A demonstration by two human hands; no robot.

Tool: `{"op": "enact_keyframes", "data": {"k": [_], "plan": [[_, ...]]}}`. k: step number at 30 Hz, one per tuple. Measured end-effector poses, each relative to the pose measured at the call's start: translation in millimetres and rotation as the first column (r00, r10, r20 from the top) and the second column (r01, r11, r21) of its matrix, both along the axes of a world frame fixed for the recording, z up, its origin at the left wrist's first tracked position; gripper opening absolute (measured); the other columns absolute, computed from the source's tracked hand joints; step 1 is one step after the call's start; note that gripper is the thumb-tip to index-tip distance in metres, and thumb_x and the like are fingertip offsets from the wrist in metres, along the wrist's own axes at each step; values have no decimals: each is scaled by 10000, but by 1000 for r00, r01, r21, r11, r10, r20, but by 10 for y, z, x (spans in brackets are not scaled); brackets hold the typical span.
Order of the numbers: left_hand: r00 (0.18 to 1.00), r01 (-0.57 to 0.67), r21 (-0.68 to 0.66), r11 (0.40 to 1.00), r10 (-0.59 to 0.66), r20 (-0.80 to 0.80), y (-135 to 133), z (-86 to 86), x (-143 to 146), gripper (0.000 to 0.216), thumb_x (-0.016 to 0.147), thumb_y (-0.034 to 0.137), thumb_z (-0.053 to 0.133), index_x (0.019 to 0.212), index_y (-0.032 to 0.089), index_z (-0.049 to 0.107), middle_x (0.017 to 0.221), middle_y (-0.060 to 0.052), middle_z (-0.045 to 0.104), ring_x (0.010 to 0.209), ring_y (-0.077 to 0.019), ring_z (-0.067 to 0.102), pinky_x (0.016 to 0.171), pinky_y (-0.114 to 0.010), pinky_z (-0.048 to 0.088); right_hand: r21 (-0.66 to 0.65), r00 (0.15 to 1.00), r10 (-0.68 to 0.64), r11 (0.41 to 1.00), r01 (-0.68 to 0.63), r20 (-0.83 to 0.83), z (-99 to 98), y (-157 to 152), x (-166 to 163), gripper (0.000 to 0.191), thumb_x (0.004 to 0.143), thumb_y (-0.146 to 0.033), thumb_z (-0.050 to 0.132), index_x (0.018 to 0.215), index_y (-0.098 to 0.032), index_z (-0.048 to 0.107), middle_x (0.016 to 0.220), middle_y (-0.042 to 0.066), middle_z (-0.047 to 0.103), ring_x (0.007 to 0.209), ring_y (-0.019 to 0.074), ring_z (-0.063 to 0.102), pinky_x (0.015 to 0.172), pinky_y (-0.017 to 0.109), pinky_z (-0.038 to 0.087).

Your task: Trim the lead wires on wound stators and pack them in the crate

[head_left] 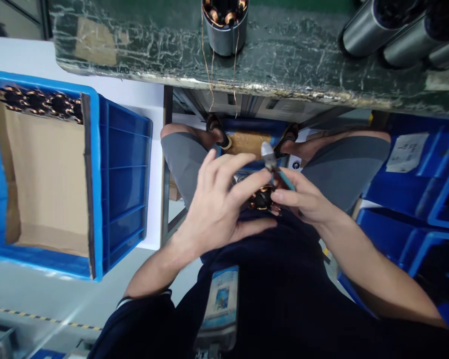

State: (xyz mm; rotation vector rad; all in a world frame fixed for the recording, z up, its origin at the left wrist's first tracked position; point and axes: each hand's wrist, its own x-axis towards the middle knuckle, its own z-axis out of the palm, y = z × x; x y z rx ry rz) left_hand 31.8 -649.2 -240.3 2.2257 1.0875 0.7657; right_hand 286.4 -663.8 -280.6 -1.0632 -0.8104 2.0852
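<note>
A motor stator (262, 198) with copper windings sits in front of my torso, partly hidden by fingers. My left hand (219, 202) curves around it, thumb below and index finger above, with the other fingers raised. From the other side, my right hand (303, 197) grips small pliers (270, 158) with a teal handle, its fingertips touching the stator's edge. The metal jaws of the pliers point away from me, past my left index fingertip. At the bench edge stands another stator in a metal housing (226, 35), thin copper wires hanging from it.
On the left, a blue crate (100, 199) lined with cardboard holds a row of several wound stators (41, 102). Metal cylinders (366, 30) lie on the worn green bench (284, 65) at right. Blue bins (381, 234) stand to my right. A badge (221, 299) hangs on my chest.
</note>
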Motion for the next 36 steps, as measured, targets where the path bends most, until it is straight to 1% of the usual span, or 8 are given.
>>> {"op": "enact_keyframes", "data": {"k": [4,6,8,10,13,19,27,36], "plan": [[962,-84,-439,894,188,200,-78,196,-132,753,957,738,842,1528,291,640,1527,-143,716,1463,-380,679,1276,-593,547,290,967,-153,953,90,202,77,-120,123,612,717,-311,1099,1233,-289,770,1006,11,823,765,185,742,767,323,641],[907,235,-741,629,132,400,-43,133,-77,660,968,714,845,1430,259,723,1420,-141,791,1348,-369,768,1175,-542,625,436,957,-178,898,62,230,147,-150,106,575,701,-289,1097,1175,-293,771,1297,76,853,994,267,829,880,383,680],[800,535,-798,278,137,584,10,58,52,605,902,666,935,1299,228,804,1321,-138,843,1232,-363,826,1093,-506,664,555,961,-141,832,-17,240,245,-145,67,544,730,-289,1079,1182,-305,776,1465,81,820,1180,321,841,948,405,696],[758,614,-781,113,193,623,54,41,195,488,852,549,1010,1153,202,848,1194,-121,864,1107,-326,849,1016,-456,680,649,957,-97,753,-108,272,372,-113,59,541,773,-311,1069,1230,-318,780,1488,62,816,1254,325,834,1029,414,693],[771,568,-809,153,245,588,89,136,321,376,829,407,1045,1019,188,807,976,-51,817,898,-221,807,846,-344,659,691,895,-66,661,-293,442,612,-63,179,557,857,-329,1015,1357,-322,770,1559,77,762,1361,324,787,1140,428,664],[814,472,-820,323,198,546,124,298,322,382,850,318,1030,1072,215,737,1006,-23,793,854,-178,773,759,-292,640,489,562,-15,511,-707,827,1036,-127,583,856,965,-80,606,1759,-390,528,1567,109,661,1360,312,741,1085,471,686],[889,395,-822,410,54,455,136,224,339,362,864,312,975,1103,231,716,1002,-13,765,862,-170,723,757,-277,593,436,421,-120,329,-838,899,1145,-182,629,803,1021,-165,576,1795,-349,467,1359,122,716,1133,349,719,926,522,613],[897,341,-822,456,106,430,121,195,330,431,886,429,1003,1124,254,689,1027,-11,777,892,-185,739,782,-312,585,345,316,-139,370,-862,938,1138,-92,673,831,1053,-201,552,1825,-456,384,1242,115,736,1051,398,721,921,572,580]]}}
